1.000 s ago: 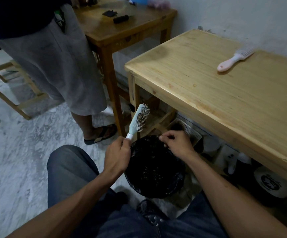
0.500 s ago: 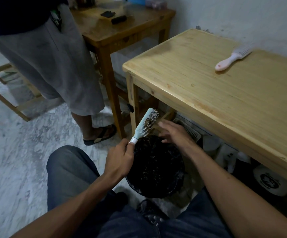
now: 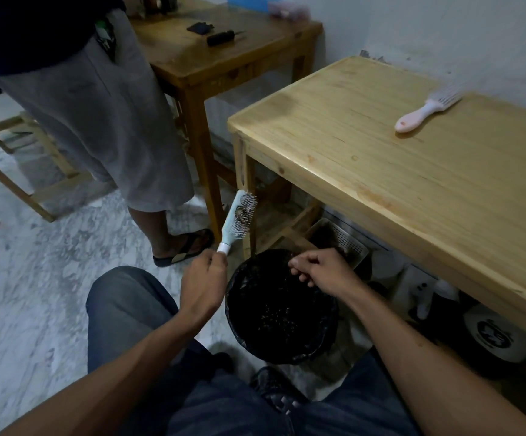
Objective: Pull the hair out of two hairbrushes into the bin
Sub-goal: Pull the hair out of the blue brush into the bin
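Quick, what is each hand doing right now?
Left hand: grips the hairbrush by its handle.
Right hand: fingers curled over the bin; any hair pinched cannot be told.

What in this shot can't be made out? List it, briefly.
- Head view: whether the right hand, fingers curled over the bin, pinches any hair; too small and dark.
- Hair inside the bin: lost against the black liner.
- Handle of the blue hairbrush: covered by the left hand.
- Bristles of the pink brush on the table: blurred.
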Tool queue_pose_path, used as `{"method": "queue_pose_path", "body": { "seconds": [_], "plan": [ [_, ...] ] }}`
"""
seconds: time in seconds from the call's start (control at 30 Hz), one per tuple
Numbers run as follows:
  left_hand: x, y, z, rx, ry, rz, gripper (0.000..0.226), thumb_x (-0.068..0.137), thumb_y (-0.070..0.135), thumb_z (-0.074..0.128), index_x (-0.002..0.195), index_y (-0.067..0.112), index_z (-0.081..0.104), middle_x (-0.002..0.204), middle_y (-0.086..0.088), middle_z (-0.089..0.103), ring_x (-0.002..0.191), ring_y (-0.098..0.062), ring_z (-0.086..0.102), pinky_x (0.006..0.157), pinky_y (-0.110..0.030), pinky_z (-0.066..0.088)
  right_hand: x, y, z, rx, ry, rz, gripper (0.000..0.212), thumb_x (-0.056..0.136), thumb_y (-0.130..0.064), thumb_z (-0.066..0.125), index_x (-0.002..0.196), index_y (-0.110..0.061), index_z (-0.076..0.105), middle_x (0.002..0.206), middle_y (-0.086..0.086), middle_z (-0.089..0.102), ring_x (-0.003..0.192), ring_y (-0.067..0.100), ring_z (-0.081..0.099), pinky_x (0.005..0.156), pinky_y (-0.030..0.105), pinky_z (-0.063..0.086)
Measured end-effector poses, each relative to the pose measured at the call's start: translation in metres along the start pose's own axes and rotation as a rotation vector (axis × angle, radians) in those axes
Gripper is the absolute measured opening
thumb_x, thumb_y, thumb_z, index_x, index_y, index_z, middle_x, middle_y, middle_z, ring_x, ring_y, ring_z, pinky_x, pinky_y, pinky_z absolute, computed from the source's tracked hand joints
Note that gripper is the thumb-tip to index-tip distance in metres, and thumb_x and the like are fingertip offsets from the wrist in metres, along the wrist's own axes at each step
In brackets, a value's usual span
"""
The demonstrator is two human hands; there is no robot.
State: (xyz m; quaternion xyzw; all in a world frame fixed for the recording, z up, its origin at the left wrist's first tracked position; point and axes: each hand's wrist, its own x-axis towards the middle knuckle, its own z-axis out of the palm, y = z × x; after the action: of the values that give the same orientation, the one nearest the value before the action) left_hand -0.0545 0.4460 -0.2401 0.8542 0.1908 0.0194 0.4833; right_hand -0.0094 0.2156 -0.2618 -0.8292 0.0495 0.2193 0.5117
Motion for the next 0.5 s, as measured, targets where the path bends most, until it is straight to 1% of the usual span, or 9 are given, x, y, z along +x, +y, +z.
{"method": "queue_pose_path", "body": {
  "seconds": [0.03,0.1,0.13,0.2,0.27,0.33,0.4,0.47,0.5],
  "plan": [
    [-0.001,0.000,0.000,0.011,-0.012,0.027,0.047,0.084,0.044,0.037,0.084,0.006,0.064,0.073,-0.015,0.066,0.066,-0.031,0.059,0.064,-0.054,0.050,0.001,0.001,0.002,-0.060,-0.049,0.020,0.019,0.101,-0.022,0.062,0.117,-0.024,0.073,0.111,0.000,0.074,0.091,0.013,0.068,0.078,0.030,0.056],
    [-0.005,0.001,0.002,0.033,-0.041,0.079,0.047,0.085,0.044,0.037,0.082,0.005,0.063,0.069,-0.012,0.065,0.062,-0.027,0.057,0.062,-0.052,0.048,0.004,-0.001,0.005,-0.164,-0.100,0.060,0.057,0.095,-0.026,0.069,0.149,-0.031,0.049,0.143,-0.003,0.058,0.112,0.020,0.066,0.095,0.037,0.056],
    [-0.007,0.000,0.004,0.043,-0.058,0.101,0.046,0.086,0.043,0.038,0.082,0.005,0.063,0.066,-0.009,0.063,0.061,-0.025,0.055,0.060,-0.050,0.047,0.005,-0.005,0.006,-0.159,-0.087,0.076,0.076,0.089,-0.029,0.073,0.155,-0.038,0.036,0.154,-0.005,0.047,0.117,0.023,0.065,0.099,0.041,0.054],
    [-0.010,0.000,0.007,0.049,-0.097,0.140,0.044,0.088,0.043,0.038,0.080,0.007,0.063,0.062,-0.004,0.061,0.057,-0.020,0.053,0.056,-0.046,0.044,0.010,-0.011,0.005,-0.047,-0.051,0.049,0.101,0.075,-0.034,0.082,0.155,-0.051,0.023,0.158,-0.004,0.044,0.111,0.022,0.071,0.093,0.042,0.056],
    [-0.011,-0.001,0.010,0.067,-0.133,0.180,0.040,0.089,0.043,0.039,0.077,0.012,0.060,0.061,-0.002,0.059,0.056,-0.019,0.053,0.055,-0.046,0.043,0.017,-0.011,0.002,0.048,-0.081,0.004,0.109,0.061,-0.042,0.088,0.147,-0.062,0.024,0.139,0.002,0.065,0.096,0.018,0.077,0.092,0.045,0.056],
    [-0.012,-0.001,0.011,0.092,-0.156,0.212,0.035,0.089,0.044,0.040,0.072,0.018,0.056,0.061,0.000,0.058,0.057,-0.018,0.053,0.057,-0.046,0.043,0.020,-0.012,0.002,0.130,-0.129,-0.041,0.085,0.062,-0.041,0.092,0.130,-0.058,0.044,0.115,-0.003,0.078,0.096,0.017,0.077,0.093,0.046,0.056],
    [-0.012,-0.001,0.012,0.097,-0.157,0.214,0.035,0.089,0.044,0.040,0.072,0.018,0.057,0.061,-0.001,0.059,0.058,-0.020,0.055,0.057,-0.046,0.044,0.017,-0.017,0.003,0.225,-0.140,-0.119,0.046,0.078,-0.026,0.086,0.116,-0.039,0.064,0.106,-0.005,0.080,0.096,0.015,0.076,0.083,0.034,0.058],
    [-0.009,-0.001,0.011,0.110,-0.136,0.189,0.039,0.088,0.044,0.038,0.077,0.014,0.060,0.064,-0.004,0.062,0.061,-0.024,0.058,0.057,-0.046,0.044,0.014,-0.017,0.006,0.300,-0.078,-0.165,0.015,0.089,-0.013,0.077,0.102,-0.021,0.076,0.090,0.000,0.080,0.081,0.012,0.071,0.071,0.022,0.057],
    [-0.008,-0.001,0.010,0.116,-0.121,0.173,0.040,0.088,0.044,0.037,0.079,0.013,0.061,0.065,-0.004,0.062,0.062,-0.025,0.058,0.057,-0.045,0.044,0.014,-0.014,0.007,0.330,-0.035,-0.174,0.011,0.091,-0.010,0.074,0.098,-0.018,0.078,0.083,0.001,0.079,0.075,0.011,0.067,0.067,0.019,0.056]
  ]
}}
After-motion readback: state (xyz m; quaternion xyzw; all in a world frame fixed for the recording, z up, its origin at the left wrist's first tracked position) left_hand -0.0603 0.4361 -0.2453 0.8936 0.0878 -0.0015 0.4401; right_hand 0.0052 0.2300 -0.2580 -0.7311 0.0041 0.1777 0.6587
